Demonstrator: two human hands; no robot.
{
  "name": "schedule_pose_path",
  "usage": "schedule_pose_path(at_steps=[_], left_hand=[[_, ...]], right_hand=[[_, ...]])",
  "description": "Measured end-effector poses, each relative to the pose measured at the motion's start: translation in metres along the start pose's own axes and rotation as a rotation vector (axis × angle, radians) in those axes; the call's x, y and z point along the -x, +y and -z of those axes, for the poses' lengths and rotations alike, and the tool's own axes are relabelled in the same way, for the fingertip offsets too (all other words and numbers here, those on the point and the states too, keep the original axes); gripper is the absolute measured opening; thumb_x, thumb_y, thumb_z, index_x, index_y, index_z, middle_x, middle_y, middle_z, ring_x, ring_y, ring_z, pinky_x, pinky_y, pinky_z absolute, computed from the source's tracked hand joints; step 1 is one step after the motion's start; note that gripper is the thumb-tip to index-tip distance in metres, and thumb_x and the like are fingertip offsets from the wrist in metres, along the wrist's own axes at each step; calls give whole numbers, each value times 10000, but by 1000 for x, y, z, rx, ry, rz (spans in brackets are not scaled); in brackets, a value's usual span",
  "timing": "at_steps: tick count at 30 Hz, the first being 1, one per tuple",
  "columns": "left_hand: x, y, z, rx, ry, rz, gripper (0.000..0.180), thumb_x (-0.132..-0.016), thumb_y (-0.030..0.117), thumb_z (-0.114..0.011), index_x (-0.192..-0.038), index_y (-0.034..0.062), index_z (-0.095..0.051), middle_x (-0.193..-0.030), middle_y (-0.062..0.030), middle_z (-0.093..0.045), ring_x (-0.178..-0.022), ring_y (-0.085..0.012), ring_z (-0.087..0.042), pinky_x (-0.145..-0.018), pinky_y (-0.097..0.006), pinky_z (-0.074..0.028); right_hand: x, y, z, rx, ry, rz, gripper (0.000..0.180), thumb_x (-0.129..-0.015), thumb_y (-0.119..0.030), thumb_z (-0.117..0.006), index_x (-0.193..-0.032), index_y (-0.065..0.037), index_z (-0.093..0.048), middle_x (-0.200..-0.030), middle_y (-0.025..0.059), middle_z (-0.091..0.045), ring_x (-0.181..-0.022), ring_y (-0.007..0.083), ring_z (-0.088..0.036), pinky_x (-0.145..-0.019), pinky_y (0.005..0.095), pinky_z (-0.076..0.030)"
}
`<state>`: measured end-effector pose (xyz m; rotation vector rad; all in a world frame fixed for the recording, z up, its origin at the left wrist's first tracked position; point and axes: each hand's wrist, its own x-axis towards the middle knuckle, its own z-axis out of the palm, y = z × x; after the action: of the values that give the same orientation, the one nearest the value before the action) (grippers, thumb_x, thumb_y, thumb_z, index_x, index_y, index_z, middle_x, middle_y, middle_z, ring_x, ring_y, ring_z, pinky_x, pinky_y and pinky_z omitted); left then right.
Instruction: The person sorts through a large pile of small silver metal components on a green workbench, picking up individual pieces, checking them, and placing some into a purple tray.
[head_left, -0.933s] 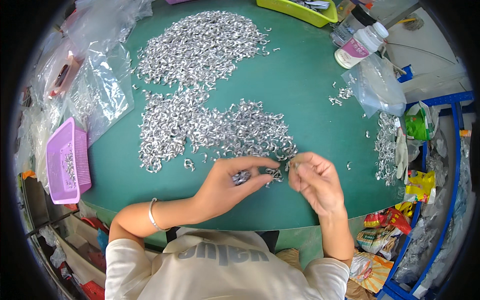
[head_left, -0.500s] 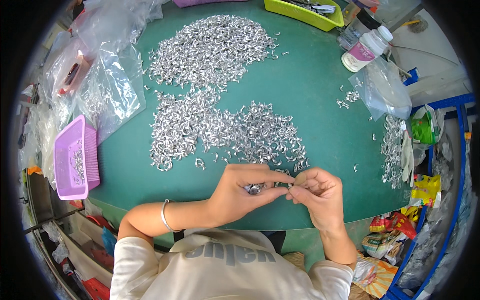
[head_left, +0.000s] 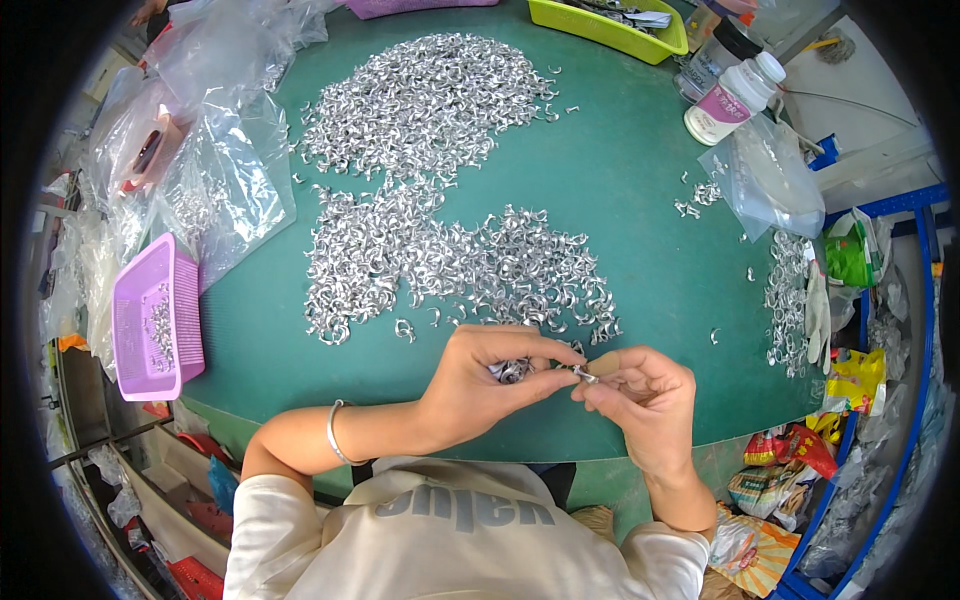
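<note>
My left hand (head_left: 490, 385) and my right hand (head_left: 640, 395) meet just above the near edge of the green table (head_left: 640, 200). Both pinch one small silver metal piece (head_left: 583, 376) between their fingertips. Several more silver pieces (head_left: 512, 370) sit cupped in my left palm. A silver bangle circles my left wrist. Just beyond my hands spreads a wide heap of the same small curved metal pieces (head_left: 440, 265), with a second heap (head_left: 425, 100) farther back.
A purple basket (head_left: 155, 320) with a few pieces hangs off the table's left edge, beside clear plastic bags (head_left: 215, 170). A yellow-green tray (head_left: 610, 25), a white bottle (head_left: 730, 100) and another clear bag (head_left: 770, 180) stand at the back right. Loose pieces (head_left: 785, 300) line the right edge.
Both hands have drawn closer to my body and together. The view has shifted, so the heaps sit lower and nearer the middle.
</note>
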<state>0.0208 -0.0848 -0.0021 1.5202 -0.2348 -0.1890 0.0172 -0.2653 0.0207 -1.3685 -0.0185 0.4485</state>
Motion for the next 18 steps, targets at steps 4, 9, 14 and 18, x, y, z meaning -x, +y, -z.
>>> schedule_pose_path(at_steps=[4,9,14,18], left_hand=[[-2,0,0,-12,90,195,168,-741,43,-649,-906,11,-645,-691,-52,-607,-575,-82,-489,-544,-223,-416],[2,-29,4,-298,-92,98,213,-752,60,-637,-964,47,-638,-655,-59,-580,-536,-102,-498,-519,-238,-423],[1,-44,-9,-786,-256,-222,303,-754,103,-610,-1055,75,-586,-671,-81,-560,-507,-222,-544,-453,-321,-437],[-7,-49,-20,-1114,-377,-267,330,-759,117,-577,-1086,76,-549,-618,-59,-484,-480,-225,-532,-401,-334,-415]], right_hand=[[-23,10,13,199,193,149,110,-773,48,-585,-881,49,-568,-837,99,-625,-765,121,-591,-661,234,-477],[-122,28,127,723,620,365,170,-781,-75,-600,-926,13,-595,-782,71,-631,-681,105,-566,-615,230,-450],[-147,24,150,1166,732,505,244,-746,-117,-636,-971,-27,-604,-889,124,-603,-821,211,-540,-740,303,-432],[-88,12,90,991,277,374,344,-678,-66,-661,-1014,-62,-583,-985,100,-554,-890,248,-492,-790,333,-400]])
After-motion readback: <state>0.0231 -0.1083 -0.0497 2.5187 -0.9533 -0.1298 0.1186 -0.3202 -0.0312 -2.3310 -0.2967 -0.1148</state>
